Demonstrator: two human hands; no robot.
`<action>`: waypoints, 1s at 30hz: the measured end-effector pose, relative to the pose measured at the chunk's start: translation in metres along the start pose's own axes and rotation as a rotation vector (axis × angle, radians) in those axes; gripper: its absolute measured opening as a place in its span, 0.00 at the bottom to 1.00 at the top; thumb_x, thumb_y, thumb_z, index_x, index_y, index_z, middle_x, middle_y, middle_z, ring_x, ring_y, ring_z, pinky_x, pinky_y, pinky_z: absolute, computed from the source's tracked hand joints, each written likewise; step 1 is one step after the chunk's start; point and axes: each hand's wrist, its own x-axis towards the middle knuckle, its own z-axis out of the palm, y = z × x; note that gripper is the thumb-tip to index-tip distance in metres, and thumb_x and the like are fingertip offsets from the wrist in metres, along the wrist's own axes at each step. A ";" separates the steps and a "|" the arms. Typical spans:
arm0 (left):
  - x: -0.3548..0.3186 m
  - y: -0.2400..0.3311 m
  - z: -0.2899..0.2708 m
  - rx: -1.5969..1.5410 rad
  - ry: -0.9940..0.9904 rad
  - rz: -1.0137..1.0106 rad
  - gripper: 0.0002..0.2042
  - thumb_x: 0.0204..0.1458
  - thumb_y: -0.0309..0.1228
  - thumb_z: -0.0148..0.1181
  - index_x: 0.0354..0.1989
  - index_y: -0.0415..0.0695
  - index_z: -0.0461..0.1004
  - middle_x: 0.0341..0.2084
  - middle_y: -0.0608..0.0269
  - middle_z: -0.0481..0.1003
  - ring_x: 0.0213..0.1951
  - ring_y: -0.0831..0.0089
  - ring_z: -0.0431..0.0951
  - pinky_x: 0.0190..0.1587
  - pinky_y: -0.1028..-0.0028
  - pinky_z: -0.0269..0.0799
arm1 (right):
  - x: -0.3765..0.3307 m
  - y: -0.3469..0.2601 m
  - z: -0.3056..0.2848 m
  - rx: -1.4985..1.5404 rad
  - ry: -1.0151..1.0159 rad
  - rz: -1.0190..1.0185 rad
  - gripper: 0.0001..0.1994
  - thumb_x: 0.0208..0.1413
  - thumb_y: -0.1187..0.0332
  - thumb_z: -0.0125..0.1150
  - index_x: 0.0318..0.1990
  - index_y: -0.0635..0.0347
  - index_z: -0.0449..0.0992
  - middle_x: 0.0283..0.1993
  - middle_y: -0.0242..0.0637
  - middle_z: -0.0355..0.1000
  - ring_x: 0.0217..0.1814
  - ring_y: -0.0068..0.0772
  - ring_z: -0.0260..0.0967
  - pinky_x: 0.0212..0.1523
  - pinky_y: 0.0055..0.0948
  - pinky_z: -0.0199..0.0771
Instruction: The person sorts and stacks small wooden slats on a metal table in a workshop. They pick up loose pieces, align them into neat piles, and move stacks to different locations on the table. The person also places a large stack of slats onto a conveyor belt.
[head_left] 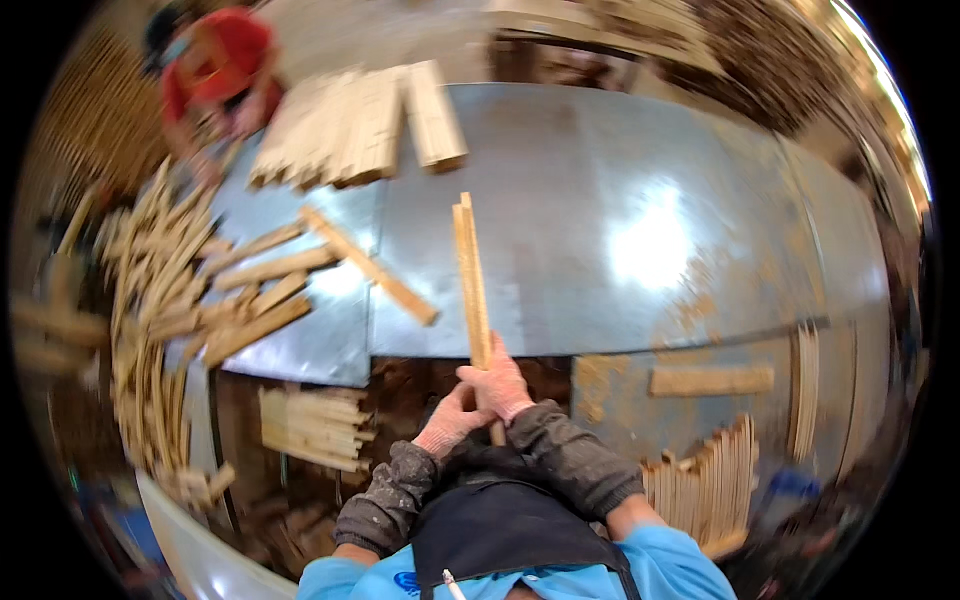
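Observation:
In front of my body I hold a pair of thin wooden strips (pixel 468 270) lying side by side, their far ends pointing away over the metal table. My right hand (pixel 503 385), in a pale pink knit glove, is wrapped round them near their lower end. Against it, my left hand (pixel 448 422), gloved alike, has its fingers curled at the strips' near end, which shows just below the hands. Partly hidden is how the left fingers grip. A loose wooden strip (pixel 375 268) lies slantwise on the table to the left of the held ones.
The metal table (pixel 540 230) spreads ahead. On its far side lies a row of boards (pixel 335 130); a tangled heap of strips (pixel 165 270) fills the left. Upright strips (pixel 705 480) and a short board (pixel 712 380) are at right. A co-worker in red (pixel 222 60) bends over the far left corner.

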 end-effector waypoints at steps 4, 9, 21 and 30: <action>-0.028 0.009 -0.073 -0.411 0.179 0.035 0.25 0.66 0.37 0.67 0.66 0.40 0.70 0.42 0.73 0.75 0.40 0.80 0.73 0.48 0.73 0.73 | 0.005 0.010 0.060 -0.518 -0.118 -0.264 0.51 0.54 0.57 0.76 0.82 0.59 0.54 0.58 0.57 0.80 0.58 0.56 0.81 0.56 0.47 0.82; -0.068 -0.027 -0.135 -0.798 0.977 0.261 0.16 0.59 0.33 0.73 0.52 0.41 0.79 0.40 0.65 0.80 0.42 0.72 0.79 0.46 0.71 0.76 | -0.029 -0.023 0.188 -0.991 -0.683 -0.310 0.46 0.57 0.51 0.71 0.80 0.53 0.56 0.66 0.54 0.74 0.64 0.62 0.76 0.63 0.53 0.79; -0.261 -0.465 -0.452 -0.623 1.629 -0.238 0.24 0.56 0.34 0.70 0.59 0.37 0.73 0.46 0.53 0.78 0.45 0.59 0.77 0.50 0.54 0.77 | 0.001 0.058 0.206 -1.067 -0.995 0.217 0.43 0.63 0.45 0.67 0.80 0.57 0.62 0.74 0.57 0.71 0.75 0.58 0.69 0.72 0.46 0.71; -0.163 -0.471 -0.544 -1.197 1.130 -0.020 0.47 0.62 0.69 0.60 0.81 0.50 0.58 0.75 0.49 0.66 0.72 0.46 0.68 0.73 0.45 0.67 | 0.008 0.105 0.196 -1.137 -0.975 0.528 0.43 0.66 0.46 0.63 0.83 0.55 0.57 0.78 0.55 0.67 0.78 0.57 0.65 0.76 0.46 0.66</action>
